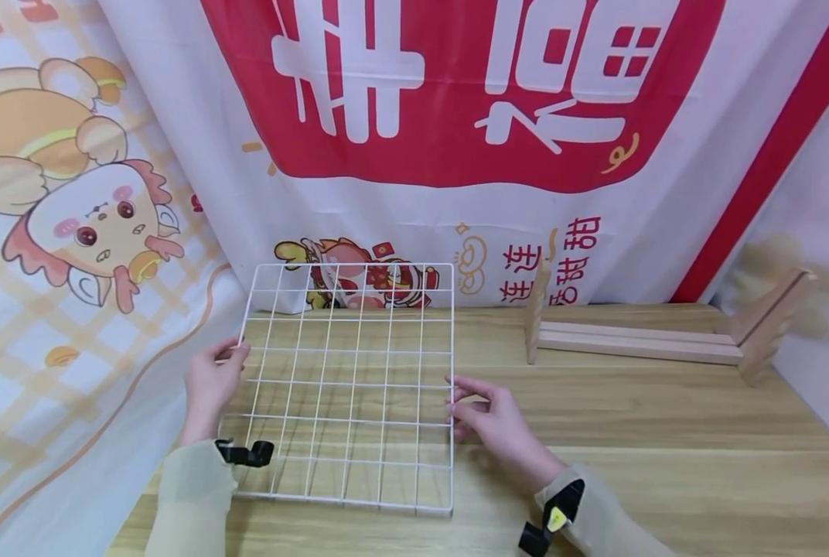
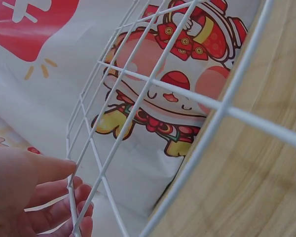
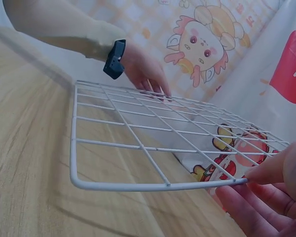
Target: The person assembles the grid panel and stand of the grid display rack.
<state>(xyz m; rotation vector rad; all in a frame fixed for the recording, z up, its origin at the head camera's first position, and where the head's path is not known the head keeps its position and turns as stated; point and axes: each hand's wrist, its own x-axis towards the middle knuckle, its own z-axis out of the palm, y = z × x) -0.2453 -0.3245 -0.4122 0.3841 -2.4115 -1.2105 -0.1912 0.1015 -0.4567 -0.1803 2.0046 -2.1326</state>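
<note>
A white wire grid panel is held above the wooden table by its two side edges. My left hand pinches the left edge, thumb on top and fingers beneath, as the left wrist view shows with the hand at the rim. On the opposite side my right hand grips the right edge between thumb and fingers. In the right wrist view the grid lies nearly flat, raised off the table with its shadow below, and the right hand holds its near rim.
A wooden stand with two upright ends and a crossbar is at the back right of the table. A white and red printed cloth hangs behind the table, and a cartoon-patterned cloth covers the left side.
</note>
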